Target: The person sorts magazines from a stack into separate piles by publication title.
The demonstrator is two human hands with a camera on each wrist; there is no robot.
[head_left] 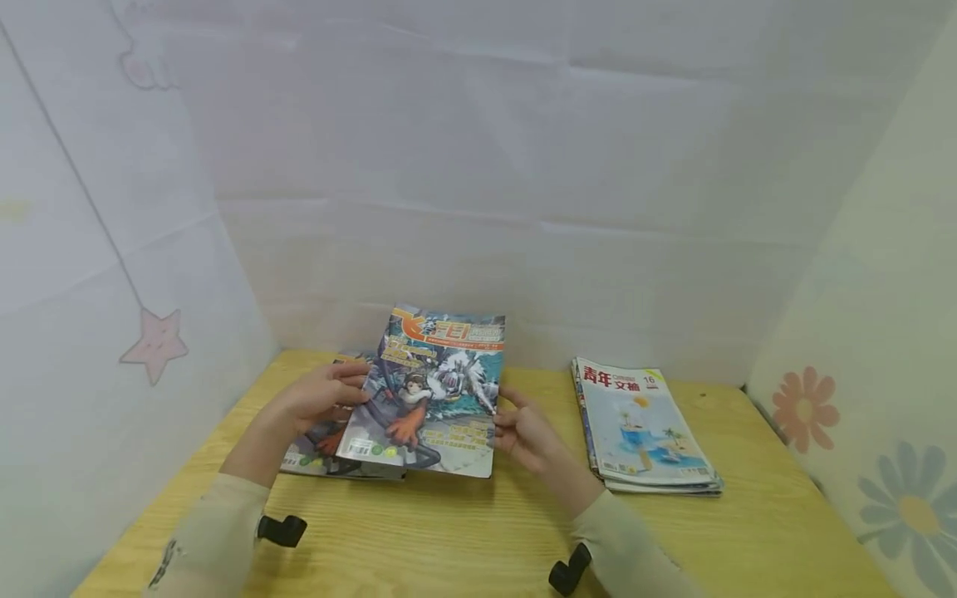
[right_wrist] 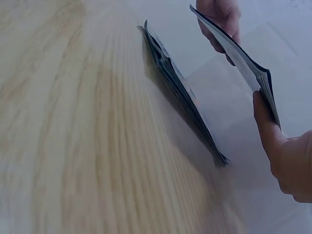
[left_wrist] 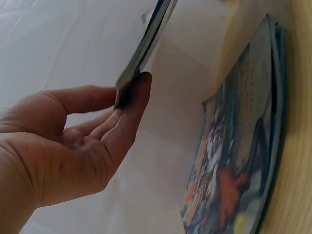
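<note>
A person holds a comic magazine [head_left: 429, 390] up off the desk [head_left: 463, 531] with both hands, its colourful cover facing the head camera and its far edge tilted upward. The left hand [head_left: 317, 399] takes the magazine's left edge in a pinching grip: in the left wrist view the thumb and the fingers [left_wrist: 131, 105] close on the thin edge of the magazine [left_wrist: 144, 41]. The right hand [head_left: 527, 432] takes the right edge in a grasping grip; the right wrist view shows its thumb [right_wrist: 265, 126] pressed along the page edges of the magazine [right_wrist: 239, 58], with the left hand [right_wrist: 222, 17] at the far side. Directly beneath the lifted magazine, at the left of the desk, lies a low stack of comics [head_left: 321, 453], flat on the wood; the raised magazine does not touch it in the wrist views, where a clear gap shows between the two. The stack's top cover [left_wrist: 229, 165] carries similar cartoon artwork. Well apart, at the right of the desk, rests a second pile of magazines [head_left: 646, 428] with a pale cover and red characters at its top. White cloth walls [head_left: 478, 166] surround the desk, with a pink star [head_left: 155, 342] on the left wall and flowers [head_left: 803, 407] on the right one.
</note>
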